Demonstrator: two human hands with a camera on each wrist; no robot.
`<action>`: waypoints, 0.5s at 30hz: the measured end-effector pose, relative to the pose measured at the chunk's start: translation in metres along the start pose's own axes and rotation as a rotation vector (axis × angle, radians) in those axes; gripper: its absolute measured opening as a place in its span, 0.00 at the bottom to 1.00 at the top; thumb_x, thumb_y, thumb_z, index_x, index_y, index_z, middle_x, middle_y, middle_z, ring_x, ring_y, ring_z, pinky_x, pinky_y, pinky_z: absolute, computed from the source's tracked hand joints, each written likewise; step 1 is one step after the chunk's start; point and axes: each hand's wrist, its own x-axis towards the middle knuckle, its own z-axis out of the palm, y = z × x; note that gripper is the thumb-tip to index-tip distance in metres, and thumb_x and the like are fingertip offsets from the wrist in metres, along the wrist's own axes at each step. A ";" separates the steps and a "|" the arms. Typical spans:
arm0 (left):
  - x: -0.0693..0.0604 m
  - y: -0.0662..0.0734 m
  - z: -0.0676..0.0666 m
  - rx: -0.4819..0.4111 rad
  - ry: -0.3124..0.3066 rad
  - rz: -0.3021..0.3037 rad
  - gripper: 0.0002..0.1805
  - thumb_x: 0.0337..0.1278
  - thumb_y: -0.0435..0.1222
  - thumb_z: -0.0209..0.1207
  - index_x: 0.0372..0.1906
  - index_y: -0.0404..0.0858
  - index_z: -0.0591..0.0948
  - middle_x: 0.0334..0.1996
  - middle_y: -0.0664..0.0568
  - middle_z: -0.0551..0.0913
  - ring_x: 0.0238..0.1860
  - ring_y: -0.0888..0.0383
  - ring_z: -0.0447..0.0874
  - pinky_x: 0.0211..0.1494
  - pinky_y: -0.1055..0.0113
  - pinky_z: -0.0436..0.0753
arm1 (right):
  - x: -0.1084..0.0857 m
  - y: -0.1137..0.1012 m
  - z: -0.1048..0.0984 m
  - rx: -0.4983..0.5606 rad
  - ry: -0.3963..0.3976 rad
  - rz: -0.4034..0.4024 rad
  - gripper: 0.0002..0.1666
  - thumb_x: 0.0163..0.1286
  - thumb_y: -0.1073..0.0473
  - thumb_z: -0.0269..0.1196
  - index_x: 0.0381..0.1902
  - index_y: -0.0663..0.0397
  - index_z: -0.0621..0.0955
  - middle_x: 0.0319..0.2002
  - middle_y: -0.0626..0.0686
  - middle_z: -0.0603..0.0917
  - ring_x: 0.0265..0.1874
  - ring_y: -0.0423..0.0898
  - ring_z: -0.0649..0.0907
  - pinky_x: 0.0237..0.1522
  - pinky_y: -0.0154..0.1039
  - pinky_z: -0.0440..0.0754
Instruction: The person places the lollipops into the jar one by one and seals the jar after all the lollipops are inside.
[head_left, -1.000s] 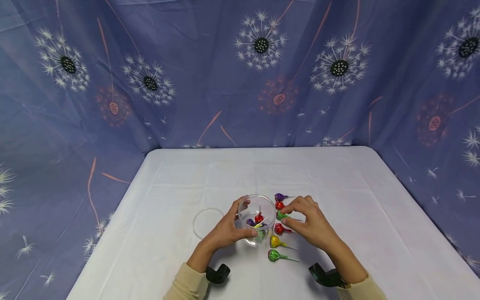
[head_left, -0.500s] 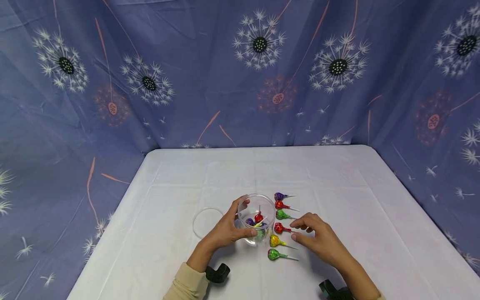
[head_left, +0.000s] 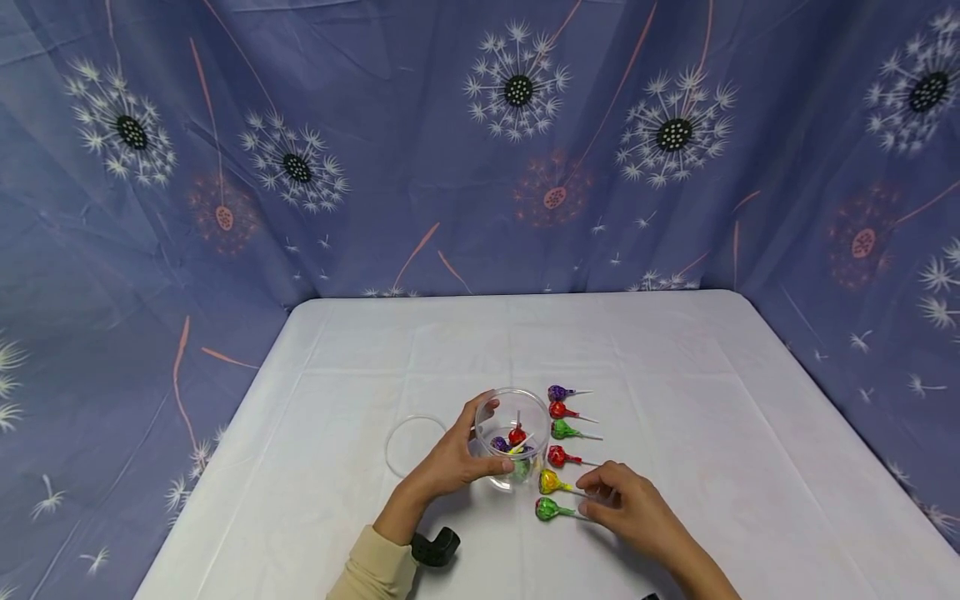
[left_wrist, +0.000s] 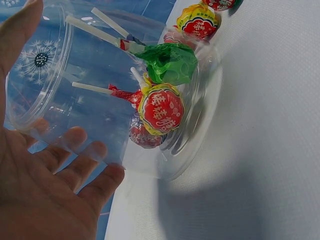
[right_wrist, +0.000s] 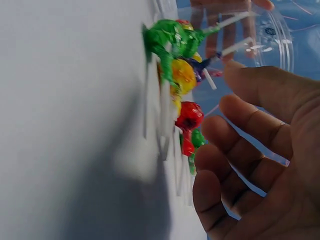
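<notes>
My left hand grips a clear plastic jar standing on the table, thumb on the near side and fingers around the left. Inside the jar are several wrapped lollipops; the left wrist view shows a green one and a red-and-yellow one, sticks pointing toward the mouth. Right of the jar, a column of lollipops lies with sticks to the right: purple, red, green, red, yellow and green. My right hand hovers, fingers loosely bent, by the sticks of the nearest two, holding nothing.
Left of the jar lies a round clear lid, partly behind my left hand. A white cloth covers the table. Blue dandelion-print curtain hangs behind and along both sides.
My right hand has moved from beside the middle green lollipop down toward the near yellow and green ones. The left hand and the jar have stayed in place.
</notes>
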 end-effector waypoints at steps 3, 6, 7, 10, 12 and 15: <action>0.002 -0.008 0.001 0.002 0.009 0.012 0.52 0.45 0.46 0.71 0.71 0.61 0.51 0.71 0.49 0.62 0.69 0.42 0.63 0.70 0.45 0.63 | -0.001 0.000 0.004 -0.035 -0.014 0.019 0.12 0.51 0.59 0.72 0.35 0.44 0.83 0.29 0.41 0.78 0.28 0.32 0.72 0.28 0.27 0.72; 0.003 -0.011 0.001 -0.003 0.008 0.020 0.52 0.43 0.48 0.71 0.71 0.62 0.50 0.71 0.49 0.62 0.69 0.42 0.63 0.70 0.45 0.63 | -0.002 0.000 0.007 -0.063 -0.004 0.003 0.13 0.50 0.60 0.72 0.34 0.44 0.83 0.28 0.40 0.78 0.28 0.33 0.71 0.27 0.27 0.70; 0.003 -0.011 0.002 -0.003 0.007 0.017 0.52 0.43 0.49 0.71 0.71 0.63 0.51 0.71 0.50 0.62 0.69 0.42 0.62 0.71 0.45 0.63 | -0.002 0.000 0.008 -0.073 -0.005 0.000 0.13 0.49 0.60 0.72 0.34 0.44 0.83 0.28 0.40 0.78 0.28 0.33 0.71 0.27 0.27 0.70; 0.003 -0.010 0.002 0.002 0.003 0.010 0.52 0.42 0.51 0.71 0.71 0.65 0.50 0.71 0.51 0.61 0.70 0.44 0.61 0.71 0.46 0.62 | -0.002 0.000 0.009 -0.099 -0.024 0.009 0.13 0.49 0.60 0.72 0.34 0.44 0.83 0.29 0.39 0.79 0.28 0.32 0.70 0.28 0.27 0.69; 0.003 -0.010 0.002 0.005 0.003 0.007 0.52 0.42 0.51 0.70 0.70 0.65 0.50 0.71 0.52 0.61 0.71 0.45 0.61 0.72 0.46 0.62 | -0.001 0.000 0.010 -0.118 -0.047 0.029 0.13 0.49 0.60 0.72 0.34 0.44 0.83 0.30 0.37 0.79 0.29 0.32 0.70 0.29 0.27 0.70; 0.003 -0.010 0.002 0.008 0.004 0.006 0.52 0.42 0.52 0.70 0.70 0.66 0.50 0.71 0.53 0.61 0.71 0.46 0.60 0.72 0.47 0.62 | -0.001 0.000 0.012 -0.143 -0.062 0.035 0.12 0.49 0.59 0.72 0.33 0.43 0.83 0.30 0.36 0.79 0.29 0.31 0.69 0.29 0.27 0.70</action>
